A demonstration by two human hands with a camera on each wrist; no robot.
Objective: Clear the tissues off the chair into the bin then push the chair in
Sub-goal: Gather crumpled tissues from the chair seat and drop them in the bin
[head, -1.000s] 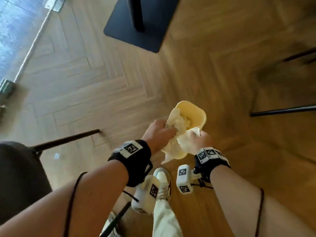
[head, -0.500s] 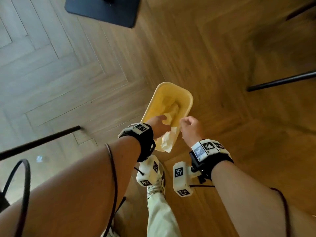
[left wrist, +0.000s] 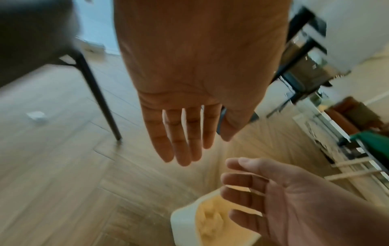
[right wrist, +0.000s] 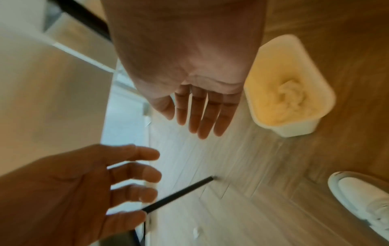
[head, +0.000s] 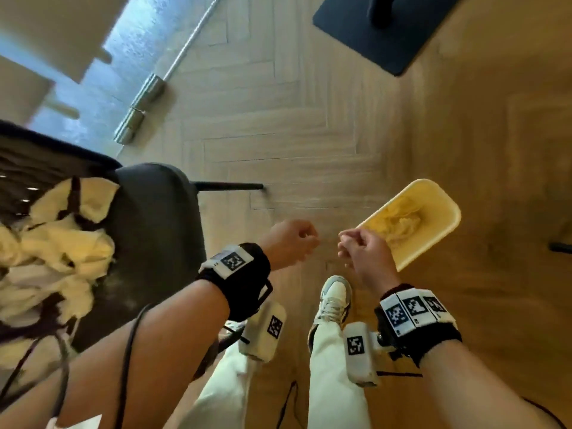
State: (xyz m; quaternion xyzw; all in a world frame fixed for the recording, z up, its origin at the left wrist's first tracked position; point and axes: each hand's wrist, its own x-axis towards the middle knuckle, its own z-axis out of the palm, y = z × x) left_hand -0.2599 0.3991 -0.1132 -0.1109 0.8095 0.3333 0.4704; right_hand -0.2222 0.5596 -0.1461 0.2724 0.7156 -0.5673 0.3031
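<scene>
A pale yellow bin (head: 433, 239) stands on the wood floor at right, with crumpled tissue (head: 402, 222) inside it. Both wrist views show the bin (left wrist: 183, 223) (right wrist: 294, 131) and its tissue (right wrist: 288, 98) too. A dark grey chair (head: 154, 230) stands at left, and several crumpled tissues (head: 58, 243) lie on its seat. My left hand (head: 294, 239) and right hand (head: 359, 246) hang side by side between chair and bin, above the floor. In the wrist views my left hand (left wrist: 187, 133) and right hand (right wrist: 200, 113) have straight, spread fingers and hold nothing.
A black table base (head: 380, 29) lies on the floor at the top right. A metal door hinge and rail (head: 139, 109) run along the floor's left edge. My white shoe (head: 334, 298) is below the hands. A second chair's black leg (head: 560, 247) shows at far right.
Both hands have let go of the tissue, which now lies in the bin, and have drawn back to the left. My view has swung left, bringing the chair and its tissues into sight.
</scene>
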